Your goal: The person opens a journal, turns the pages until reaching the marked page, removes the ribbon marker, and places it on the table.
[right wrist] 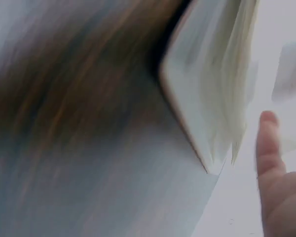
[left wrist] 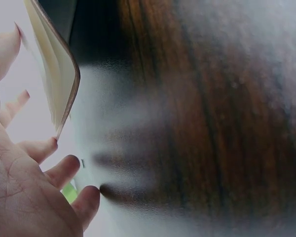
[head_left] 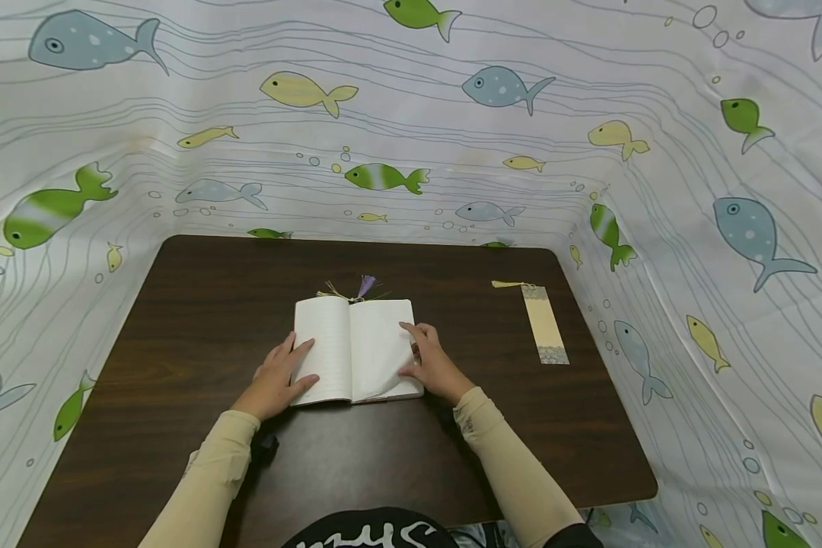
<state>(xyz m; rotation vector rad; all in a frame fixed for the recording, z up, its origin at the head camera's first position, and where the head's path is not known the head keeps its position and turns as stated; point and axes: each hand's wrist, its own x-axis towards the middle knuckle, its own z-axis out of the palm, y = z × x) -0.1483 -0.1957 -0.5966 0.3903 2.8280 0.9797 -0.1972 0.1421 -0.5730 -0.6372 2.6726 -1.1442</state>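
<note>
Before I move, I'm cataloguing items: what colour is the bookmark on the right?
The bookmark is pale yellow with speckled grey ends; clearest in the head view.

There was one open notebook (head_left: 322, 342), with two facing pages (head_left: 377, 335) in sight. The person had two hands, a left grip (head_left: 278, 380) and a right grip (head_left: 438, 365), and two pale sleeves (head_left: 205, 472). The left wrist view took in one thumb (left wrist: 5, 52) and four fingers (left wrist: 64, 170). One bookmark (head_left: 546, 323) lay on the one table (head_left: 212, 304); it had two patterned end bands (head_left: 553, 355) and one yellow tassel (head_left: 505, 284). One purple tassel (head_left: 366, 285) showed at the notebook's top, among thin strands (head_left: 332, 289) too fine to count. The single printed backdrop (head_left: 411, 129) bore more than twenty fish (head_left: 377, 176), several cut off.
</note>
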